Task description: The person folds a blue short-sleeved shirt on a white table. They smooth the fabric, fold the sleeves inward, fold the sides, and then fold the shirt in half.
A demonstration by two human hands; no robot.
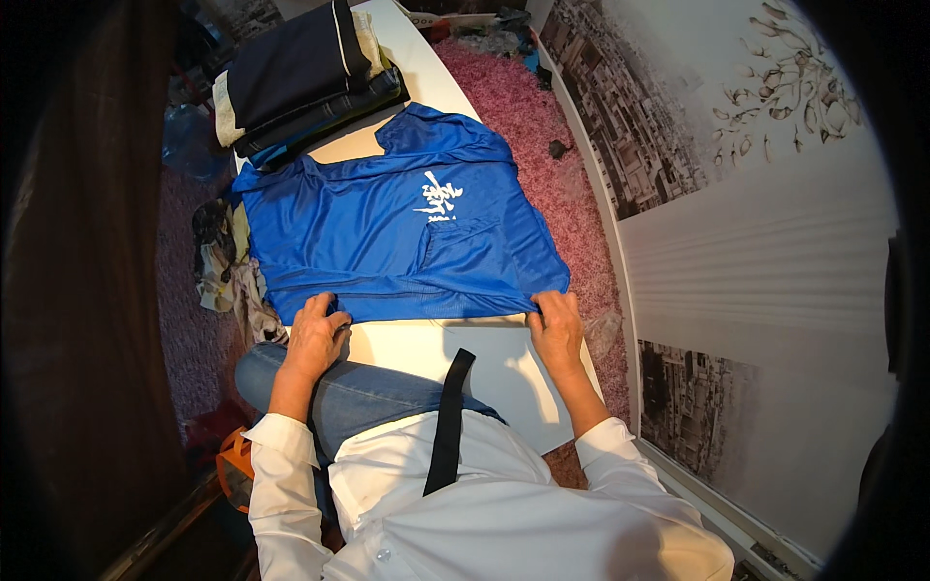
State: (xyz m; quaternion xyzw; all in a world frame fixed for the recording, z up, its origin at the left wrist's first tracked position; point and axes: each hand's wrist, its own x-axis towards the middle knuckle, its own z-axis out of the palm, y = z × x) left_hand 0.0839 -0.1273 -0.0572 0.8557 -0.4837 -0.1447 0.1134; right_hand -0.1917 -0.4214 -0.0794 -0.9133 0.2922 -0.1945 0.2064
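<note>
A shiny blue garment [363, 218] with white printed characters and a pocket lies spread over a white table [407, 348]. Wrinkles run across it, and its near edge lies roughly straight in front of me. My left hand [314, 334] grips that edge toward the left, with thumb and fingers pinched on the cloth. At the right near corner, my right hand [556, 323] pinches the fabric in the same way. The garment's right side hangs past the table edge.
A stack of folded dark clothes and towels [290, 69] stands at the table's far left. Crumpled cloths [225, 269] lie left of the table. Pink carpet [501, 94] and a papered wall [697, 276] are on the right. A black strap [450, 421] hangs before my shirt.
</note>
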